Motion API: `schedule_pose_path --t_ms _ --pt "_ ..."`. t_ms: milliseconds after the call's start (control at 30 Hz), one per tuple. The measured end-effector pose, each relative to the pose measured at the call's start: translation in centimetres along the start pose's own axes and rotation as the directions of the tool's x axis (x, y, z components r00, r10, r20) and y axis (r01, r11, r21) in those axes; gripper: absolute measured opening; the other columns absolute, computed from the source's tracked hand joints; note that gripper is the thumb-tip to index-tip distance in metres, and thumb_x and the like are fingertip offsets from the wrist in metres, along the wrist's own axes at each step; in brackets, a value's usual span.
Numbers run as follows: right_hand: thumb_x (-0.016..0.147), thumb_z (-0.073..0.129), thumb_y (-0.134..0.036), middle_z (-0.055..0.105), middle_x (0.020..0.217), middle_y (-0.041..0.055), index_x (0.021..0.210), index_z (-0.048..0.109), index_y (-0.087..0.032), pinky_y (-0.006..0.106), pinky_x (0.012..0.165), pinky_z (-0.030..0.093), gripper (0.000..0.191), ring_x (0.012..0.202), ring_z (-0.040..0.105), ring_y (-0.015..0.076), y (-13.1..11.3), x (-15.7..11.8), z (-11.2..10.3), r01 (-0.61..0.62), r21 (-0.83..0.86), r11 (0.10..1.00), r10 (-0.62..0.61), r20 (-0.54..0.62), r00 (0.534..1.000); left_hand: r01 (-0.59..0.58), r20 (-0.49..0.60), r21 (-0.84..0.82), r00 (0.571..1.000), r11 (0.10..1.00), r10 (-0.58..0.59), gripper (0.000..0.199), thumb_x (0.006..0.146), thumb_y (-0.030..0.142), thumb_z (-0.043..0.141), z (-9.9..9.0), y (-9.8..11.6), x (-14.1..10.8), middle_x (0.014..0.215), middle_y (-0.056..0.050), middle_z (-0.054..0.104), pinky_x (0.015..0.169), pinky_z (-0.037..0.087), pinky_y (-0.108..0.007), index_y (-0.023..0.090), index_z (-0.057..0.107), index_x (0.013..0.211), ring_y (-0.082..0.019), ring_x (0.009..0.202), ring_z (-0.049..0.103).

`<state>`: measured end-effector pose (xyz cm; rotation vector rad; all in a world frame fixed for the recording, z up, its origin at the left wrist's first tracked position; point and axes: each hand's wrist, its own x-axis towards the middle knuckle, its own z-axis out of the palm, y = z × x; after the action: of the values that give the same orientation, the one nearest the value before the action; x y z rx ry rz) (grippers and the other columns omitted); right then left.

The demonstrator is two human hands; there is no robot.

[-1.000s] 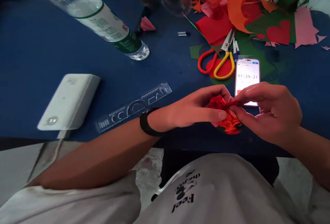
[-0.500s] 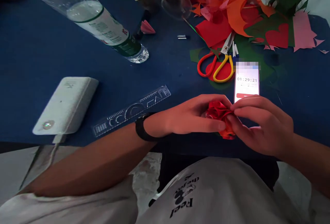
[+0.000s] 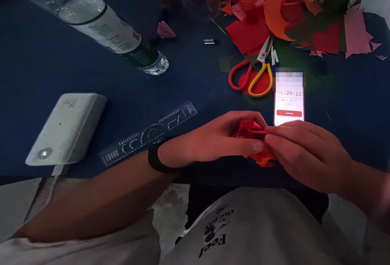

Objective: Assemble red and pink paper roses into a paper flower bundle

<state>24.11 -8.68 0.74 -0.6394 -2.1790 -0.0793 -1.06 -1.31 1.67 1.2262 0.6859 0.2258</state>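
Note:
A crumpled red paper flower (image 3: 251,129) is held between my two hands near the table's front edge, its lower part more orange-red. My left hand (image 3: 225,137) curls around it from the left, thumb across the front. From the right, the fingertips of my right hand (image 3: 307,155) pinch the flower's edge. Parts of the flower are hidden by my fingers. Just beyond my right hand lies a lit phone (image 3: 289,102) showing a running timer. Scissors (image 3: 256,74) with one red and one yellow handle lie beyond my hands.
Coloured paper scraps (image 3: 271,13) pile up at the back right. A large plastic bottle (image 3: 118,33), a pink folded paper piece (image 3: 166,30) and a clear cup (image 3: 201,1) are at the back. A clear ruler (image 3: 149,133) and a white power bank (image 3: 67,129) with a cable lie left.
My right hand's fingers have drawn closer together over the flower's right side. The view has shifted slightly, and the phone's timer has advanced one second.

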Motion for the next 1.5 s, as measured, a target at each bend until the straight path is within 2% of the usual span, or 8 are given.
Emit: schedule_pose_path --t_ms 133,400,567,733,967,1233,1367,1500 --pt "0.116 0.076 -0.006 0.094 0.120 0.0163 0.128 0.082 -0.008 0.032 0.104 0.082 0.014 0.111 0.093 0.0226 0.0 -0.4 0.1 -0.056 0.018 0.998 0.056 0.015 0.998 0.040 -0.018 -0.060 0.999 0.997 -0.041 0.034 0.089 0.033 0.104 0.2 0.2 0.1 0.093 0.000 0.075 0.081 0.054 -0.025 0.017 0.078 0.105 -0.013 0.087 0.065" --pt "0.108 0.084 -0.004 0.095 0.109 0.0076 0.111 0.084 -0.021 0.028 0.081 0.082 0.018 0.092 0.094 0.0209 0.5 -0.4 0.2 -0.117 0.060 0.991 0.118 -0.016 0.993 0.036 -0.017 -0.231 0.999 0.972 -0.041 0.040 0.087 0.037 0.109 0.4 -0.6 0.2 0.093 -0.001 0.080 0.079 0.058 -0.025 0.016 0.080 0.105 -0.013 0.086 0.071" --pt "0.108 0.087 -0.008 0.096 0.108 0.0003 0.100 0.070 -0.029 0.027 0.084 0.081 0.028 0.096 0.096 0.0195 -0.2 -0.3 0.6 -0.277 0.127 0.952 0.284 -0.041 0.958 0.030 -0.024 -0.235 0.999 0.972 -0.037 0.046 0.089 0.049 0.107 0.5 -1.2 0.2 0.093 -0.003 0.081 0.080 0.061 -0.029 0.016 0.079 0.106 -0.015 0.086 0.073" --pt "0.109 0.081 -0.009 0.096 0.113 -0.0038 0.113 0.072 -0.034 0.036 0.081 0.081 0.027 0.102 0.097 0.0248 0.0 -1.2 1.3 -0.434 0.243 0.868 0.453 -0.025 0.891 0.015 -0.009 -0.262 1.000 0.965 -0.018 0.046 0.089 0.051 0.106 0.7 -0.8 0.2 0.085 0.000 0.074 0.070 0.055 -0.026 0.017 0.075 0.098 -0.012 0.076 0.065" --pt "0.109 0.079 -0.005 0.095 0.116 0.0040 0.121 0.080 -0.027 0.031 0.084 0.080 0.024 0.096 0.094 0.0209 1.5 -0.6 1.2 -0.158 0.187 0.970 0.172 -0.064 0.983 0.051 -0.025 -0.292 0.998 0.955 -0.061 0.048 0.078 0.042 0.112 0.8 -0.7 0.5 0.080 0.003 0.071 0.068 0.053 -0.025 0.018 0.075 0.097 -0.011 0.073 0.062" --pt "0.106 0.081 -0.006 0.096 0.109 0.0031 0.103 0.076 -0.026 0.028 0.085 0.081 0.021 0.093 0.094 0.0193 1.1 0.5 -0.4 -0.183 0.077 0.980 0.180 0.049 0.982 0.033 -0.055 -0.313 0.997 0.949 -0.053 0.043 0.087 0.048 0.106 0.9 -1.2 0.5 0.081 0.000 0.071 0.072 0.055 -0.027 0.017 0.077 0.093 -0.012 0.076 0.064" --pt "0.112 0.076 -0.005 0.093 0.111 -0.0015 0.108 0.077 -0.024 0.026 0.083 0.076 0.020 0.095 0.088 0.0146 1.4 0.9 -1.3 -0.185 0.094 0.978 0.169 0.158 0.973 0.040 -0.010 -0.326 0.999 0.945 -0.046 0.043 0.087 0.047 0.107 1.1 -0.8 0.4 0.081 0.001 0.070 0.071 0.054 -0.026 0.017 0.076 0.092 -0.012 0.075 0.064" --pt "0.120 0.072 -0.011 0.089 0.111 -0.0007 0.116 0.079 -0.026 0.031 0.090 0.079 0.017 0.098 0.087 0.0175 2.3 1.1 -2.0 -0.066 0.141 0.988 0.041 0.171 0.984 0.048 0.025 -0.333 0.999 0.942 -0.042 0.042 0.084 0.041 0.108 1.0 -0.9 0.5 0.077 0.003 0.068 0.066 0.052 -0.025 0.018 0.075 0.093 -0.010 0.070 0.060"
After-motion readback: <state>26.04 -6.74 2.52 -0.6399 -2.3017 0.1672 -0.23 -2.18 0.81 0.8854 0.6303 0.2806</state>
